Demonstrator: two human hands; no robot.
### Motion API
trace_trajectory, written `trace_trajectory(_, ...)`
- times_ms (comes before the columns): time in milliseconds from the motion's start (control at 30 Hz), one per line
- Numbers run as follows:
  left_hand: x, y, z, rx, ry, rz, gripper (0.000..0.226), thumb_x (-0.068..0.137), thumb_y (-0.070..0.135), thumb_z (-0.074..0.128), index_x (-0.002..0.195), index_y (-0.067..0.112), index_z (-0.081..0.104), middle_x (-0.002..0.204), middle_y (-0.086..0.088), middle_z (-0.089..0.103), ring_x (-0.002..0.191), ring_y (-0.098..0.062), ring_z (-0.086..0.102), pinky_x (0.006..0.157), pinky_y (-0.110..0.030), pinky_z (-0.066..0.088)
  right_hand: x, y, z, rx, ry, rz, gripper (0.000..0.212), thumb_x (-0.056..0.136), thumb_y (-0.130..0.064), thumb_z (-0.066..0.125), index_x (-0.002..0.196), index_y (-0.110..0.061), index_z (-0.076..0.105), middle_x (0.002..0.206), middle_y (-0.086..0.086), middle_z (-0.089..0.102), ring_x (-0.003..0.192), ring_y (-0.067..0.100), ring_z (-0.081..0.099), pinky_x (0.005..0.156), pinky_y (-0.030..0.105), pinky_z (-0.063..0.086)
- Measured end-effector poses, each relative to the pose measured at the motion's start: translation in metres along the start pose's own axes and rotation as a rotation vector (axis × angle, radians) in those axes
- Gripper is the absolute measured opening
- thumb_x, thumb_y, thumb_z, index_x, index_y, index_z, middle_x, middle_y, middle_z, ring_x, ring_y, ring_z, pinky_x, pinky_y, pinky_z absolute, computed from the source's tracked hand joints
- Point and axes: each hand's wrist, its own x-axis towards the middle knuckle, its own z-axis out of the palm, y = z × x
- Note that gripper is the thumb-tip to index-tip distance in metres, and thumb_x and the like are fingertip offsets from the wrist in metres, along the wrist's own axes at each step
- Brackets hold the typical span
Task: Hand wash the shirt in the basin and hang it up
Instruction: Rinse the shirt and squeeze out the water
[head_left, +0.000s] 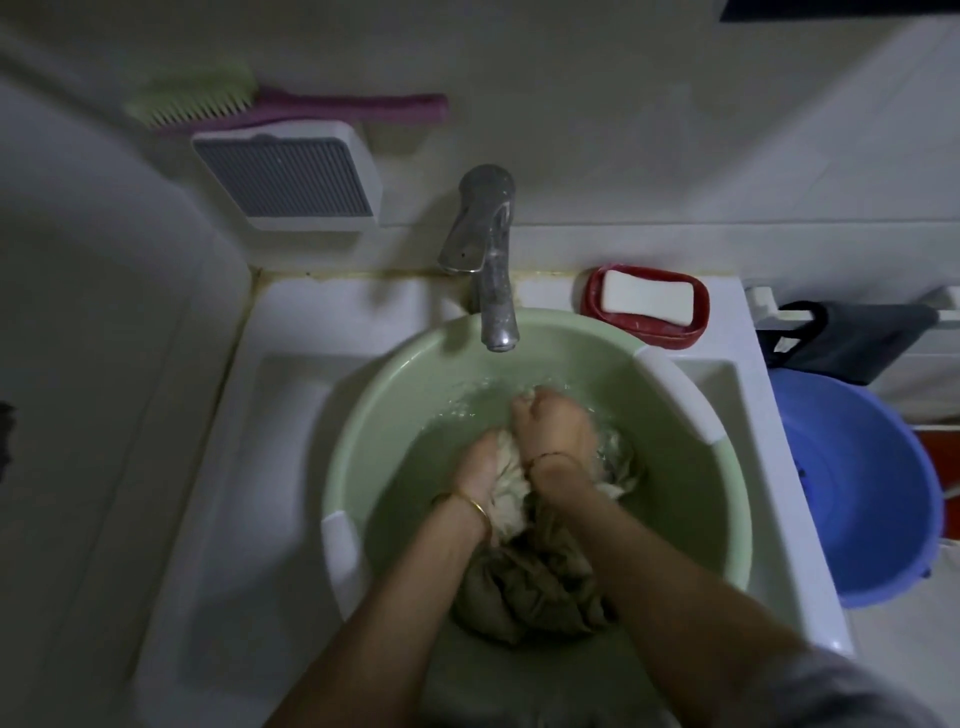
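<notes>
A pale green basin (395, 395) sits in the white sink and holds water. A bunched, wet, olive-and-cream shirt (535, 582) lies in it, partly under water. My left hand (480, 467) grips a cream fold of the shirt near the basin's middle. My right hand (553, 426) is fisted round the same fold just beyond, knuckles at the water's surface, which ripples around them. Both wrists wear thin bangles.
A metal tap (485, 260) overhangs the basin's far rim. A red soap dish with a white bar (647, 299) stands at the sink's back right. A blue bucket (857, 493) is right of the sink. A brush (291, 106) and a grey-slatted box (291, 179) are on the wall.
</notes>
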Motion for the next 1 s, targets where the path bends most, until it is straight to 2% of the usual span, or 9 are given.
trace_trajectory(133, 0.017, -0.008, -0.024, 0.591, 0.289, 0.375, 0.031, 0.084, 0.038, 0.049, 0.091, 0.012, 0.064, 0.096, -0.017, 0.065, 0.087, -0.031, 0.062, 0.071, -0.035, 0.048, 0.02, 0.037, 0.013, -0.362, 0.033, -0.204, 0.033, 0.097, -0.029, 0.039, 0.127, -0.016, 0.047, 0.129, 0.012, 0.046, 0.11, 0.033, 0.047, 0.083, 0.039, 0.041)
trace_trajectory(233, 0.021, -0.027, -0.025, 1.12, 0.236, 0.3, 0.074, 0.083, 0.037, 0.061, 0.146, 0.029, 0.024, 0.138, -0.017, 0.03, 0.116, -0.035, 0.044, 0.094, -0.045, 0.045, 0.0, 0.05, 0.035, -0.46, -0.073, -0.264, 0.059, 0.097, -0.034, 0.036, 0.15, -0.023, 0.012, 0.156, 0.009, 0.013, 0.134, 0.033, 0.027, 0.103, 0.047, 0.029)
trace_trajectory(333, 0.018, -0.043, -0.024, 1.345, 0.209, 0.233, 0.052, 0.076, 0.048, 0.06, 0.126, 0.04, 0.057, 0.132, -0.014, 0.053, 0.104, -0.034, 0.055, 0.067, -0.047, 0.053, -0.005, 0.057, 0.048, -0.661, -0.247, -0.478, 0.067, 0.097, -0.05, 0.028, 0.151, -0.02, 0.002, 0.159, 0.006, -0.007, 0.144, 0.029, 0.008, 0.111, 0.053, 0.013)
trace_trajectory(400, 0.019, -0.052, -0.028, 1.401, 0.205, 0.296, 0.047, 0.086, 0.038, 0.034, 0.125, 0.031, 0.06, 0.137, -0.018, 0.043, 0.111, -0.038, 0.054, 0.078, -0.051, 0.052, 0.003, 0.06, 0.043, -0.749, -0.271, -0.422, 0.062, 0.099, -0.046, 0.027, 0.15, -0.016, 0.011, 0.159, 0.008, 0.005, 0.143, 0.029, 0.014, 0.11, 0.053, 0.016)
trace_trajectory(533, 0.029, -0.046, -0.034, 0.967, 0.11, 0.274, 0.059, 0.087, 0.029, 0.047, 0.144, 0.028, 0.031, 0.148, -0.016, 0.018, 0.132, -0.036, 0.031, 0.111, -0.04, 0.029, -0.015, 0.036, 0.046, -0.618, -0.143, -0.189, 0.044, 0.091, -0.026, 0.032, 0.125, -0.017, 0.058, 0.13, 0.012, 0.053, 0.115, 0.032, 0.051, 0.083, 0.046, 0.046)
trace_trajectory(633, 0.035, -0.031, -0.032, -0.091, 0.096, 0.041, 0.036, 0.082, 0.018, 0.055, 0.117, 0.024, 0.062, 0.133, -0.019, 0.05, 0.114, -0.035, 0.055, 0.104, -0.042, 0.042, -0.017, 0.025, 0.047, -0.059, -0.151, -0.131, 0.029, 0.095, -0.015, 0.041, 0.118, -0.014, 0.058, 0.122, 0.012, 0.055, 0.106, 0.031, 0.055, 0.083, 0.034, 0.045)
trace_trajectory(767, 0.027, -0.016, -0.035, -0.774, -0.098, -0.195, 0.054, 0.092, 0.051, 0.04, 0.097, 0.006, 0.069, 0.096, -0.018, 0.067, 0.091, -0.03, 0.064, 0.086, -0.036, 0.05, -0.042, -0.001, 0.018, 0.508, -0.177, -0.161, 0.023, 0.086, -0.041, 0.058, 0.082, -0.02, 0.066, 0.084, 0.001, 0.066, 0.082, 0.017, 0.06, 0.073, 0.027, 0.045)
trace_trajectory(867, 0.019, -0.019, -0.031, -0.873, -0.155, -0.144, 0.034, 0.09, 0.04, 0.051, 0.073, 0.013, 0.063, 0.071, -0.005, 0.058, 0.065, -0.013, 0.062, 0.073, -0.025, 0.047, -0.06, -0.022, 0.01, 0.153, -0.129, -0.318, 0.046, 0.076, -0.062, 0.045, 0.081, -0.023, 0.067, 0.087, -0.001, 0.069, 0.082, 0.016, 0.063, 0.069, 0.027, 0.045)
trace_trajectory(1000, -0.005, -0.009, -0.018, -0.585, -0.219, -0.124, 0.013, 0.086, 0.02, 0.057, 0.074, 0.015, 0.06, 0.075, -0.006, 0.059, 0.067, -0.013, 0.059, 0.072, -0.029, 0.046, -0.03, -0.027, 0.001, -0.089, -0.058, -0.247, 0.032, 0.089, -0.041, 0.043, 0.096, -0.019, 0.066, 0.099, 0.007, 0.068, 0.094, 0.028, 0.063, 0.074, 0.028, 0.045)
